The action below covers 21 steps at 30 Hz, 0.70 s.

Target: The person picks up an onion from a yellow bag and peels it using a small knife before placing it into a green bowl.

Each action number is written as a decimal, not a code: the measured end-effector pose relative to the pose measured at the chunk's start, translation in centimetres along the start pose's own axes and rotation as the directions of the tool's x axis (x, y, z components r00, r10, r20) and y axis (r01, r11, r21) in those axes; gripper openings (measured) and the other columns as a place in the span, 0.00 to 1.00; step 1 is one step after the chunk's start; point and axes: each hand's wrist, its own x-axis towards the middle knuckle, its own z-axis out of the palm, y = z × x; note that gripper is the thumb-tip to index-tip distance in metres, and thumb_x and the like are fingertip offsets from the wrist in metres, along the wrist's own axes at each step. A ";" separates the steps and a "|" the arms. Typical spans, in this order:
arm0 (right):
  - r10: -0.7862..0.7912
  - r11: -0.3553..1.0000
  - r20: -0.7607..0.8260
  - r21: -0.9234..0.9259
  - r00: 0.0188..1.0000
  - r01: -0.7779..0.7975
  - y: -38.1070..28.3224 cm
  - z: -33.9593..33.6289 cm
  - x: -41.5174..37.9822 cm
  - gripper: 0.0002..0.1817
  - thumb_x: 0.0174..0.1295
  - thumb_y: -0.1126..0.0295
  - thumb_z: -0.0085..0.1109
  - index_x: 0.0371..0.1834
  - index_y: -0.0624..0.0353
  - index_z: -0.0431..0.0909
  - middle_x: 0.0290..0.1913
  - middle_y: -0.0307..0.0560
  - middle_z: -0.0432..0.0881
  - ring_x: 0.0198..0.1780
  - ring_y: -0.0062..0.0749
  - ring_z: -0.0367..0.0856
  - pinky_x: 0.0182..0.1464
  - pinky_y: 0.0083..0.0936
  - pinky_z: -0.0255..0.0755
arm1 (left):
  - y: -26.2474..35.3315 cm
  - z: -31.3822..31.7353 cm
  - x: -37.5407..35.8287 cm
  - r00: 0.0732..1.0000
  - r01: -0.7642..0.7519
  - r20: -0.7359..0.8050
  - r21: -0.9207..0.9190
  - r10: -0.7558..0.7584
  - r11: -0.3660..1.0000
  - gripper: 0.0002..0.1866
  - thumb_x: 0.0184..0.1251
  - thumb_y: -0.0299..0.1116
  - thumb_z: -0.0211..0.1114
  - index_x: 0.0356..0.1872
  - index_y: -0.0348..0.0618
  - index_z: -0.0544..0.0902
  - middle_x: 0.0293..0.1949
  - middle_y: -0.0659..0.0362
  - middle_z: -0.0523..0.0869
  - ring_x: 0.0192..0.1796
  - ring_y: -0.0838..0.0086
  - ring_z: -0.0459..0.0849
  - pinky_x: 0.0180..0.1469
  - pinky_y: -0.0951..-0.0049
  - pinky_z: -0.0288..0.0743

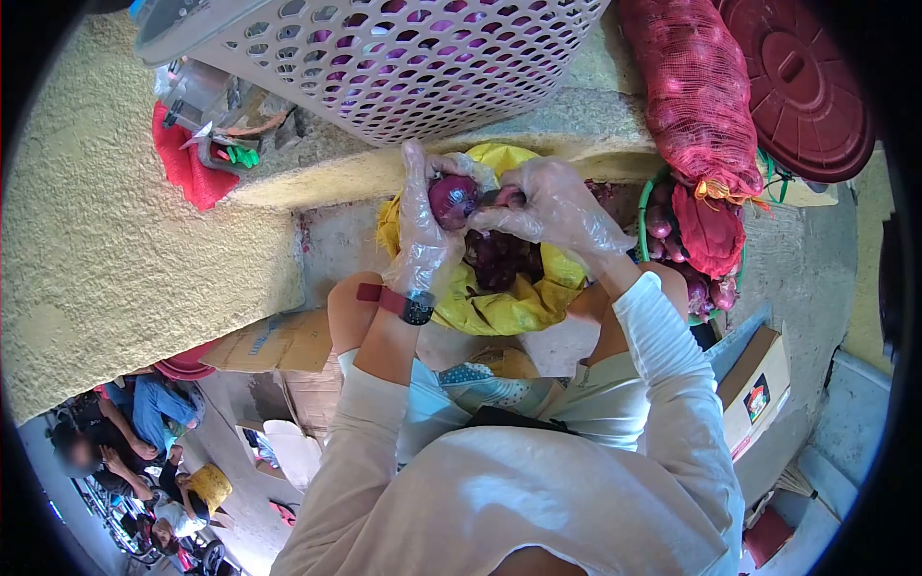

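Purple onion (453, 201) is sitting in the grasp of the gloved left hand (420, 206), whose fingers are cupping it. Close beside it, the gloved right hand (562, 206) is bending its fingers around a small reddish-brown thing (510, 197), too unclear to name; whether it is gripping that thing is impossible to tell. Both hands seem to be working at the onion's surface, and any next touch there is likely calling for a steady left grip, round as the onion is. Below the hands, a yellow sack (538, 312) is lying open around more onions (499, 264). Right of the right hand, a green-rimmed basket (642, 216) is holding others. Beyond the hands, a pale perforated basket (423, 106) is standing on a ledge (336, 165), with a stuffed red mesh bag (696, 96) lying to its right.
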 end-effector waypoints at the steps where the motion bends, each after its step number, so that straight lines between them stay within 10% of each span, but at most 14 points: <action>1: 0.000 1.000 0.001 -0.001 1.000 0.000 -0.1 -0.1 0.0 0.35 0.49 0.32 0.74 0.25 0.59 0.88 0.25 0.58 0.84 0.31 0.53 0.86 0.36 0.46 0.76 | 0.0 0.1 0.0 1.000 -0.010 -0.004 0.006 0.010 1.000 0.30 0.77 0.65 0.57 0.33 0.45 0.79 0.36 0.54 0.85 0.39 0.66 0.86 0.47 0.64 0.85; 21: 0.044 0.998 0.004 -0.053 0.999 -0.044 -0.7 0.0 0.1 0.33 0.52 0.33 0.72 0.30 0.59 0.90 0.27 0.58 0.85 0.33 0.56 0.85 0.38 0.47 0.78 | 0.4 0.5 -0.5 0.999 0.025 0.019 0.050 -0.026 0.998 0.32 0.76 0.66 0.56 0.32 0.43 0.79 0.35 0.53 0.86 0.39 0.66 0.86 0.49 0.66 0.84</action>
